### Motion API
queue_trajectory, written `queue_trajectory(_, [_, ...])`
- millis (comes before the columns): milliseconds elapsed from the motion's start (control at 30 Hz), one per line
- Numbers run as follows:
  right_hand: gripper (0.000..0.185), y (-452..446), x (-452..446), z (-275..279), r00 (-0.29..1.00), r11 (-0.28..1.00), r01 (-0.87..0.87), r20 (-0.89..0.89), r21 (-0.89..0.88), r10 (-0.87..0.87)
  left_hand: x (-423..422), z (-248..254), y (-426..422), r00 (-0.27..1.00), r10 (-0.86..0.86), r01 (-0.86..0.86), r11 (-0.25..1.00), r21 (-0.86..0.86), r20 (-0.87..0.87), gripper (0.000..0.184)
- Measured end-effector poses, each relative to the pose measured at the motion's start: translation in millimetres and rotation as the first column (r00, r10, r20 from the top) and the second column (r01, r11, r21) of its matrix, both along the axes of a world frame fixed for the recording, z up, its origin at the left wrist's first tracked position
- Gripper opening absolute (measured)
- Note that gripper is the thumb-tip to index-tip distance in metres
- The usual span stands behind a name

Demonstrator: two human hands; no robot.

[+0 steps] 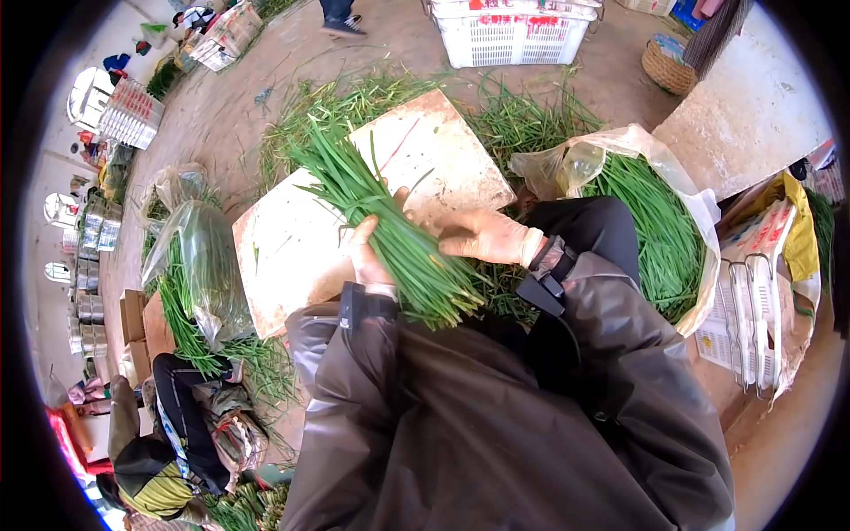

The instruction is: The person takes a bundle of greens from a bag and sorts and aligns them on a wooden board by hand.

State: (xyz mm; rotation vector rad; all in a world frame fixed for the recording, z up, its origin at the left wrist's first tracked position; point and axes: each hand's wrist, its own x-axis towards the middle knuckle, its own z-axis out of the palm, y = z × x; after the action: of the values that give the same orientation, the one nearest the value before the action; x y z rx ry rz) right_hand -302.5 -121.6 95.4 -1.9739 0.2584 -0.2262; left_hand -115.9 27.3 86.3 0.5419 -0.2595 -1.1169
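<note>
A long bunch of green garlic chives (403, 234) slants over my lap, leaf tips at the upper left and pale cut ends at the lower right. My left hand (365, 252) is closed around its middle, thumb on top and some fingertips showing on the far side. At the bunch's right side is my right hand (485, 237), in what looks like a thin glove, with its thumb and fingers apart and the fingertips against the stems. A pale, dirt-specked board (297, 243) lies beneath and beyond the bunch.
An open plastic bag (699, 199) of chives stands at my right, beside a white crate (739, 310). Loose greens (345, 97) litter the floor beyond the board. Another bag (208, 257) stands left, near a seated person (159, 451). White baskets (518, 35) stand ahead.
</note>
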Motion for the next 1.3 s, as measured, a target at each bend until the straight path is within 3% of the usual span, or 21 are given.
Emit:
queue_trajectory(100, [0.027, 0.9, -1.8, 12.2, 0.987, 0.989, 0.143, 0.073, 0.049, -0.146, 6.9, -5.5, 0.7, 1.0, 0.0, 0.0, 1.0, 0.005, -0.022, 0.072])
queue_trajectory(233, [0.017, 2.8, -6.2, 16.3, 0.986, 0.999, 0.037, 0.163, 0.003, -0.037, 7.9, -8.3, 2.1, 0.999, 0.02, -0.019, 0.999, 0.043, -0.03, 0.069])
queue_trajectory(367, [0.023, 10.8, -11.4, 23.2, 0.998, 1.0, 0.009, 0.056, 0.02, -0.01, 4.9, -5.2, 1.2, 0.997, 0.072, -0.07, 0.991, 0.117, -0.011, 0.067])
queue_trajectory(467, [0.029, 12.2, -13.4, 38.1, 0.999, 0.993, 0.019, 0.044, -0.112, -0.014, 1.5, 0.0, -1.3, 0.994, 0.104, -0.106, 0.983, 0.149, 0.023, 0.064])
queue_trajectory(567, [0.037, 12.9, -8.2, 20.8, 0.98, 0.966, -0.012, 0.191, -0.258, 0.063, 5.0, -6.6, -4.6, 0.993, 0.102, -0.109, 0.982, 0.156, 0.053, 0.06])
queue_trajectory(700, [0.039, 12.7, -4.4, 7.7, 0.96, 0.86, 0.01, 0.244, -0.511, 0.134, -1.7, 2.4, -7.3, 0.992, 0.108, -0.12, 0.974, 0.193, 0.07, 0.056])
queue_trajectory(800, [0.039, 9.8, -1.7, -3.3, 0.966, 0.846, -0.004, 0.215, -0.533, 0.14, 0.4, -1.0, -8.3, 0.994, 0.086, -0.096, 0.976, 0.193, 0.06, 0.055])
queue_trajectory(1000, [0.055, 10.3, -5.1, 12.6, 0.995, 0.896, -0.096, -0.026, -0.434, 0.094, 5.5, -13.2, -10.0, 0.995, 0.071, -0.082, 0.979, 0.188, 0.067, 0.054])
queue_trajectory(1167, [0.056, 10.0, -6.6, 13.2, 0.996, 0.888, -0.084, -0.008, -0.452, 0.09, 7.3, -16.9, -8.8, 0.998, 0.019, -0.03, 0.984, 0.176, 0.063, 0.054])
queue_trajectory(1300, [0.054, 9.8, -8.1, 15.7, 0.996, 0.905, -0.093, -0.025, -0.416, 0.091, -7.6, 5.2, -9.1, 0.998, -0.027, 0.035, 0.99, 0.139, -0.057, 0.056])
